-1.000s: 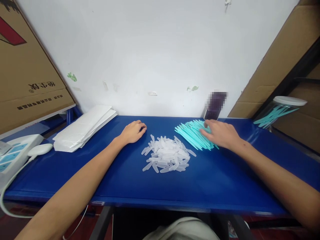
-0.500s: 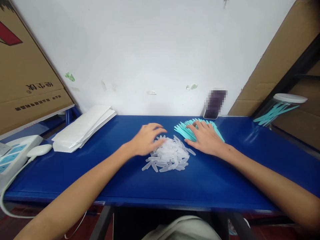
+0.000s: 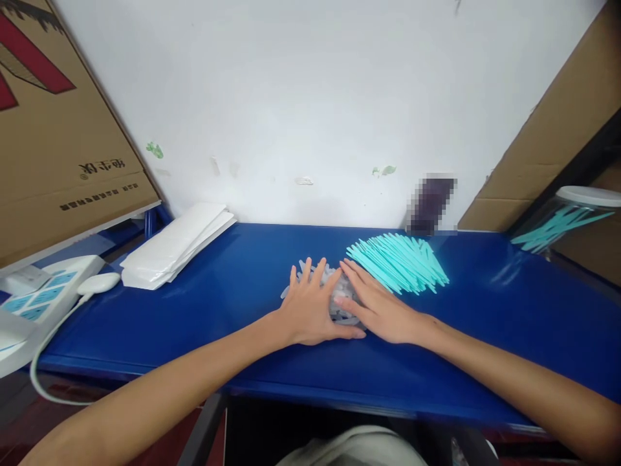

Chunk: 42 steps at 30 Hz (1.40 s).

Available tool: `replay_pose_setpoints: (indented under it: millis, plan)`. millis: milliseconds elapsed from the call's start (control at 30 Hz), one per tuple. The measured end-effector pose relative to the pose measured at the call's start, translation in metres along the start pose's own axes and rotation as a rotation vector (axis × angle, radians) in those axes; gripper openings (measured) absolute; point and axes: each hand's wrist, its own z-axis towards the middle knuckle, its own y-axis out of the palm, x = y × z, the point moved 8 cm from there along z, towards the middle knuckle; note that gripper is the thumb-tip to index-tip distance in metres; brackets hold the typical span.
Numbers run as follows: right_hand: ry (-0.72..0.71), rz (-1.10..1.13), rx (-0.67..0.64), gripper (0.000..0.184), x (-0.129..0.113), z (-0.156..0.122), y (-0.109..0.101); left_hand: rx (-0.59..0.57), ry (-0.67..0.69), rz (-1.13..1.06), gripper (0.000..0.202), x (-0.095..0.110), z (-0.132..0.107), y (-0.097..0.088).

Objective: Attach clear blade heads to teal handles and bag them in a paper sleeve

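A heap of small translucent white plastic pieces (image 3: 342,304) lies near the middle of the blue table (image 3: 204,298), mostly covered by my hands. With its fingers spread, my left hand (image 3: 313,307) rests over the left part of the heap. My right hand (image 3: 376,304) lies along the heap's right side, thumb apart from the outstretched fingers. The fingertips of both hands come close together over the pieces. Just beyond my right hand, a fanned pile of thin turquoise sticks (image 3: 400,262) lies on the table.
White paper sleeves (image 3: 177,243) are stacked at the back left. A power strip (image 3: 53,291) with a white cable is at the far left. A clear jar (image 3: 565,220) holding turquoise sticks stands at the right. A phone (image 3: 429,204), blurred, leans on the wall between cardboard sheets.
Both hands have come down onto the white pieces, closing in on the heap from either side. My right hand has left the turquoise sticks. The view has shifted slightly.
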Motion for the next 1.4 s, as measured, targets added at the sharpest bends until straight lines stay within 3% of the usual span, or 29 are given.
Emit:
replay_pose_setpoints:
  millis: [233,433,667,833,900,1000,1133,1200,1267,1400]
  plan:
    - [-0.031,-0.002,0.048,0.092,0.002,0.052,0.008,-0.002,-0.062,0.025,0.119,-0.033,0.022,-0.010]
    - [-0.134,0.031,0.161,0.068,-0.010,0.100,0.003,0.022,-0.008,0.062,0.110,-0.071,0.042,-0.028]
    - [-0.086,0.027,0.248,0.058,-0.008,0.154,-0.002,0.085,0.083,0.092,0.081,-0.110,0.073,-0.049]
    - [-0.055,0.035,0.329,0.055,-0.011,0.175,-0.009,0.119,0.130,0.099,0.078,-0.117,0.080,-0.057]
    - [-0.059,0.038,0.368,0.053,-0.013,0.173,-0.021,0.163,0.167,0.146,0.081,-0.113,0.077,-0.061]
    - [-0.077,0.022,0.411,0.045,-0.011,0.153,-0.055,0.267,0.209,0.216,0.085,-0.106,0.070,-0.070]
    - [-0.061,-0.038,0.422,0.034,0.009,0.102,-0.109,0.409,0.234,0.178,0.069,-0.096,0.058,-0.084]
    - [-0.015,-0.168,0.421,0.035,0.020,0.072,-0.122,0.472,0.225,0.120,0.056,-0.087,0.052,-0.090]
    - [0.060,-0.353,0.304,0.035,0.031,0.049,-0.112,0.493,0.235,0.082,0.045,-0.073,0.044,-0.091]
    - [0.150,-0.680,0.109,0.040,0.041,0.021,-0.067,0.438,0.290,0.073,0.034,-0.040,0.025,-0.077]
